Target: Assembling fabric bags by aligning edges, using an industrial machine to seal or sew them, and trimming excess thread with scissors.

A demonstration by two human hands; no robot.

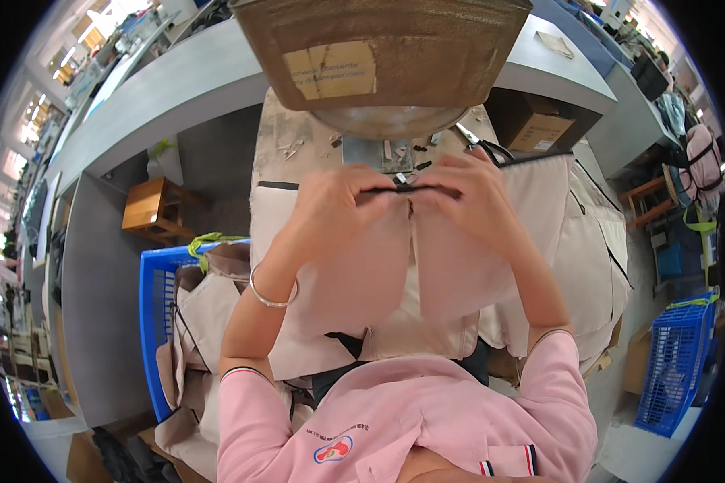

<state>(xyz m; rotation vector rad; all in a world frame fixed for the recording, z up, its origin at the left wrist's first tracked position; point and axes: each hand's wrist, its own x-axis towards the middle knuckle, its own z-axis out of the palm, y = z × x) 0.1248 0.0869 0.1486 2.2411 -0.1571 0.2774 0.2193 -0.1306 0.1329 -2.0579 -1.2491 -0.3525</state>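
Both my hands pinch the dark edging strip [396,191] along the top of a pale pinkish-beige fabric piece [342,278]. My left hand [334,208] is closed on it just left of the middle. Close beside it, my right hand [474,197] is closed on the same strip. Below the hands the fabric hangs in two panels, with a narrow gap between them under the strip. Black-handled scissors [483,142] lie on the worktop past my right hand. A grey metal plate [362,155] with small dark scraps around it sits just beyond my fingers.
A large brown box-shaped body [403,52] overhangs the worktop [294,129] ahead of me. To the left, a blue basket [155,322] holds beige fabric pieces. More fabric [596,266] hangs at the right. A wooden stool [155,211] and another blue basket [675,362] stand farther out.
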